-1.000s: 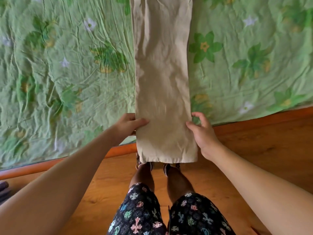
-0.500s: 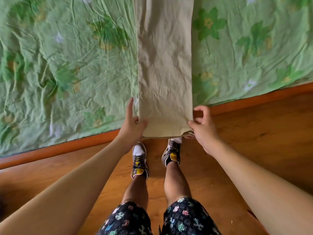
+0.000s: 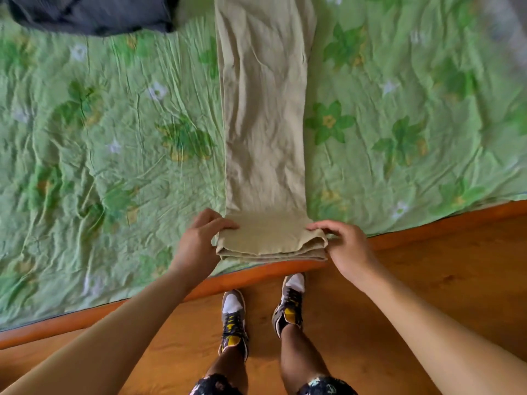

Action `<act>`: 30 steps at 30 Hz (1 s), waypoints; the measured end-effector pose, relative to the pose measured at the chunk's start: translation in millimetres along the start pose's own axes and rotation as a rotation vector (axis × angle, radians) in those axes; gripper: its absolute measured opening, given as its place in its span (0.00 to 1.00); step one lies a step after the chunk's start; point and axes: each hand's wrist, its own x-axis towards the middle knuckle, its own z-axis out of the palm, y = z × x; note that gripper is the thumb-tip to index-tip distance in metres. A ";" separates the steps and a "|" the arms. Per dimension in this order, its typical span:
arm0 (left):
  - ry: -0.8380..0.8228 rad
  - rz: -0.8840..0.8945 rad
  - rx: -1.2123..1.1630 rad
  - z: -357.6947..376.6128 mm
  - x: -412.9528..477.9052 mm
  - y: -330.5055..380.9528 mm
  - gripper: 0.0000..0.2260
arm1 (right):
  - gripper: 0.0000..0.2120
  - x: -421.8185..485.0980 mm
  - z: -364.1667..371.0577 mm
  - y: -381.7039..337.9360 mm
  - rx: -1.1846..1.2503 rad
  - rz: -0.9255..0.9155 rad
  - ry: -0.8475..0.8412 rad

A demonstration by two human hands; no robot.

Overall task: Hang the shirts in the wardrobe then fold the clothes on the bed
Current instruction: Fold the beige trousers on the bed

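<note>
Beige trousers lie lengthwise on the bed. Their near end, hanging over the edge a moment ago, is now turned up into a thick layered fold at the near edge, so folding has begun. The left hand and right hand each keep a pinching grip on one end. The cloth looks soft and creased.

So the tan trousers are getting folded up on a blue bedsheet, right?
Not quite. The bedsheet is green with flowers, not blue, as the head view shows. The rest is right: the tan trousers lie on it, with their near end folded over at the bed's edge.
</note>
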 end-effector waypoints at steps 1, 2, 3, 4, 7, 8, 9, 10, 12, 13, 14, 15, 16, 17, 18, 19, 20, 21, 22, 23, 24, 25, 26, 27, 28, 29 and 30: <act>0.040 -0.022 -0.038 -1.8 14.0 1.0 0.16 | 0.19 9.1 -4.2 -6.4 -0.010 -0.032 0.017; 0.062 -0.073 -0.102 -4.6 28.0 1.7 0.15 | 0.13 18.8 -8.5 -12.3 -0.032 -0.069 0.043; 0.049 -0.157 -0.182 -6.9 41.0 2.3 0.14 | 0.07 28.5 -12.2 -17.7 -0.035 -0.090 0.053; 0.016 -0.261 -0.284 -8.9 52.9 3.4 0.09 | 0.04 38.0 -14.9 -23.5 -0.018 -0.086 0.027; -0.086 -0.468 -0.576 -9.6 76.3 -2.1 0.07 | 0.10 63.6 -14.8 -40.0 0.064 -0.013 -0.066; -0.128 -0.500 -0.620 -11.5 81.5 -4.1 0.09 | 0.12 72.5 -12.8 -45.1 0.065 -0.020 -0.052; -0.163 -0.509 -0.665 -13.2 87.2 -5.1 0.10 | 0.14 81.1 -9.9 -51.2 0.055 -0.041 -0.022; -0.188 -0.506 -0.705 -16.2 94.4 -4.1 0.10 | 0.15 90.1 -7.9 -57.9 0.045 -0.066 0.017; -0.163 -0.448 -0.762 -28.6 121.4 -1.0 0.09 | 0.13 110.5 -10.7 -81.6 0.062 -0.123 0.103; -0.110 -0.403 -0.791 -38.5 142.6 0.6 0.09 | 0.11 124.8 -15.6 -99.2 0.110 -0.162 0.158; -0.044 -0.358 -0.833 -49.8 168.4 0.7 0.09 | 0.10 143.3 -22.6 -119.1 0.192 -0.205 0.207; 0.017 -0.326 -0.895 -61.6 197.2 -0.5 0.09 | 0.11 165.3 -31.3 -138.6 0.292 -0.236 0.232; 0.051 -0.314 -0.973 -72.0 225.7 -4.7 0.09 | 0.11 188.2 -39.7 -156.9 0.408 -0.240 0.215; 0.054 -0.341 -1.045 -77.0 251.4 -10.7 0.09 | 0.13 210.8 -45.5 -171.2 0.535 -0.208 0.135; 0.007 -0.420 -1.093 -75.0 270.5 -18.6 0.09 | 0.18 231.4 -47.1 -178.0 0.629 -0.129 0.020; -0.091 -0.527 -1.090 -67.5 280.6 -27.5 0.11 | 0.24 246.9 -43.4 -177.8 0.663 -0.004 -0.079; -0.210 -0.631 -1.074 -56.5 280.0 -37.5 0.15 | 0.27 255.0 -35.6 -170.4 0.642 0.131 -0.139; -0.309 -0.704 -1.084 -43.0 270.5 -47.4 0.18 | 0.28 258.1 -25.9 -155.1 0.610 0.250 -0.160; -0.362 -0.737 -1.100 -29.5 258.3 -55.8 0.19 | 0.27 256.1 -16.6 -138.2 0.591 0.336 -0.150; -0.368 -0.741 -1.116 -19.1 246.8 -63.5 0.19 | 0.24 251.3 -9.5 -121.4 0.591 0.382 -0.143; -0.337 -0.724 -1.116 -12.6 236.1 -71.4 0.17 | 0.21 244.8 -4.9 -107.0 0.586 0.403 -0.130; -0.281 -0.688 -1.079 -8.8 229.1 -78.9 0.14 | 0.17 239.0 -2.7 -95.6 0.575 0.400 -0.104; -0.229 -0.642 -1.001 -7.7 224.5 -82.2 0.11 | 0.11 234.7 -2.7 -86.9 0.546 0.375 -0.055; -0.206 -0.600 -0.917 -6.7 219.7 -83.0 0.08 | 0.06 230.6 -3.8 -80.2 0.507 0.342 -0.005; -0.203 -0.553 -0.850 -6.3 215.8 -81.6 0.07 | 0.06 228.0 -5.1 -76.0 0.456 0.292 0.035; -0.218 -0.495 -0.807 -6.0 211.6 -77.8 0.08 | 0.10 226.9 -5.5 -73.4 0.383 0.224 0.059; -0.243 -0.415 -0.735 -5.7 207.3 -73.7 0.10 | 0.13 225.9 -4.8 -74.4 0.294 0.142 0.060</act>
